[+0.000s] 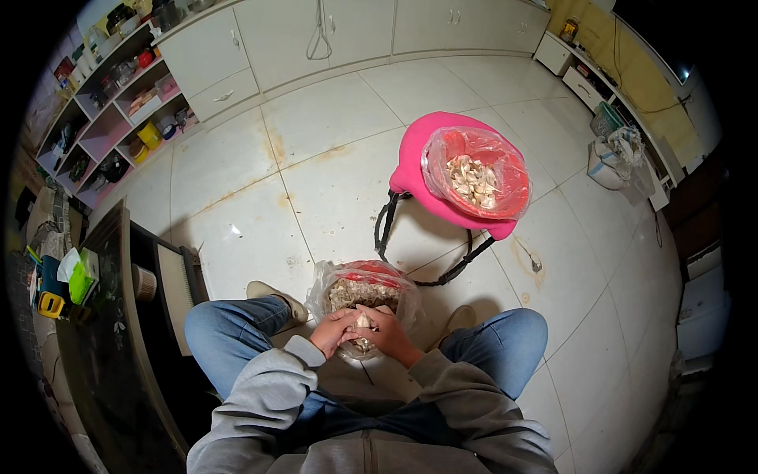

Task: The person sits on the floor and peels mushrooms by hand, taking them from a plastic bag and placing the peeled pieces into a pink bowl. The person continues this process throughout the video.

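Note:
My left hand (pixel 336 333) and my right hand (pixel 385 333) meet between my knees, their fingers closed around a pale garlic bulb (pixel 363 322). Directly beneath them, on the floor, stands a container lined with a clear plastic bag (pixel 320 296); dry garlic skins (pixel 355 293) fill much of it, and its lower part is partly hidden by my hands. Farther forward and to the right, a red basin (pixel 515 192) with a clear plastic liner rests on a pink-covered stool (pixel 417 142). Garlic cloves or small bulbs (pixel 474 181) lie in this basin.
The stool's black legs (pixel 456 269) stand on the tiled floor (pixel 337 189). At my left is a dark table (pixel 106 332) with a tissue pack (pixel 83 275). White cabinets (pixel 284 35) line the far wall; open shelves (pixel 106 127) stand far left. A white sack (pixel 607 166) sits at right.

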Demonstrator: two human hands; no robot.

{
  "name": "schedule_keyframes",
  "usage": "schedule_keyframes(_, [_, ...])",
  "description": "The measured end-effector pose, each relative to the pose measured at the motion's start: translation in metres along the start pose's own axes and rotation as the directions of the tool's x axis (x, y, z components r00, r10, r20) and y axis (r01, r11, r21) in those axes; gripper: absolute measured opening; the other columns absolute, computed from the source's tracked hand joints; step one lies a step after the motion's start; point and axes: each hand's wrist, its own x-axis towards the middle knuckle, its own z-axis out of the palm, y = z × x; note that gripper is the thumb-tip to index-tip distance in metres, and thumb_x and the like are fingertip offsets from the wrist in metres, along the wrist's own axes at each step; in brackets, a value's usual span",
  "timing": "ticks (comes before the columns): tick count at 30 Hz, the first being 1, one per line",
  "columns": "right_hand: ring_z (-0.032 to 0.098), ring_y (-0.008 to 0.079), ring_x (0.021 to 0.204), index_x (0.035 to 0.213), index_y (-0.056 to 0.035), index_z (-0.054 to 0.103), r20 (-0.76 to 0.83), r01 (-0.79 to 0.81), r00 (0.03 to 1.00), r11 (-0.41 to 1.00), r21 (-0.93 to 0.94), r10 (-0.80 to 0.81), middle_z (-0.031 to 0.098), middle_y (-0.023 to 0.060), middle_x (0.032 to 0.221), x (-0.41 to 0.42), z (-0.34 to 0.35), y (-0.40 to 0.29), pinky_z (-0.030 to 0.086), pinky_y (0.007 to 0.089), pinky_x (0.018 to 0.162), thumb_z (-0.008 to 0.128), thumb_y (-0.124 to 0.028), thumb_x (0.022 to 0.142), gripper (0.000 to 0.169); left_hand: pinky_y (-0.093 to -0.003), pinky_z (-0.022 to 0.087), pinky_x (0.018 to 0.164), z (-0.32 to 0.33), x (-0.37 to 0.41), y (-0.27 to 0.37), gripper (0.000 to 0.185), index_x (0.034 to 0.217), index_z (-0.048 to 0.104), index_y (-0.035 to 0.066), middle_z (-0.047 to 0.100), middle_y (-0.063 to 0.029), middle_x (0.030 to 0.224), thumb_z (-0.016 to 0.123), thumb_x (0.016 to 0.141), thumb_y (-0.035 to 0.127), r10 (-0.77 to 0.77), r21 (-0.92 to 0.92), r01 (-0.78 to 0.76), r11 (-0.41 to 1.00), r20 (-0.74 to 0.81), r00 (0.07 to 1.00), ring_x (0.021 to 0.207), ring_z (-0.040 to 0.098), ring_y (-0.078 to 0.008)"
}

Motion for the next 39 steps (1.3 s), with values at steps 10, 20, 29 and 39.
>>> schedule_keyframes(10, [0.054,0.0219,0.069,0.106,-0.0015,0.057,-0.057,-0.054,0.997,0.998,0.016,0.055,0.053,0.0141,0.082,0.0,-0.003,-0.006,0.044,0.0299,0.062,0.068,-0.021,0.067,0.045,-0.0168,0.049,0.06,0.016,-0.011,0.011,0.023,0.099,0.059,0.0,0.063,-0.0057,0.086,0.054,0.085,0.018,0.035,0.12,-0.03,0.992,-0.034,0.999,0.071,0.06,-0.0083])
schedule_keyframes(20, [0.057,0.0234,0.073,0.1,0.0001,0.06,-0.125,-0.03,0.992,1.0,0.006,0.03,0.057,0.0146,0.078,0.003,-0.006,-0.006,0.045,0.0308,0.065,0.07,-0.02,0.065,0.042,-0.02,0.05,0.065,-0.003,0.002,-0.001,0.024,0.101,0.059,-0.004,0.062,-0.0102,0.089,0.052,0.084,0.011,0.123,0.169,-0.118,0.979,-0.023,0.992,0.075,0.061,-0.0125])
schedule_keyframes(29, [0.058,0.0216,0.072,0.101,-0.0006,0.06,-0.091,-0.027,0.996,0.997,-0.065,0.021,0.057,0.014,0.081,0.002,-0.007,-0.01,0.046,0.0287,0.064,0.069,-0.017,0.065,0.04,-0.0233,0.051,0.071,0.006,-0.009,0.013,0.025,0.102,0.058,-0.004,0.062,-0.0106,0.091,0.053,0.083,0.012,0.1,0.242,-0.101,0.965,0.017,0.995,0.078,0.061,-0.0143])
schedule_keyframes(39, [0.058,0.0188,0.071,0.1,-0.0014,0.061,-0.108,-0.032,0.994,0.999,-0.017,0.03,0.056,0.0122,0.079,0.002,-0.007,-0.006,0.046,0.0272,0.063,0.071,-0.016,0.064,0.04,-0.0216,0.05,0.071,0.0,-0.005,0.01,0.025,0.101,0.058,-0.004,0.062,-0.0098,0.092,0.056,0.082,0.013,0.073,0.21,-0.075,0.975,0.018,0.997,0.079,0.061,-0.0133])
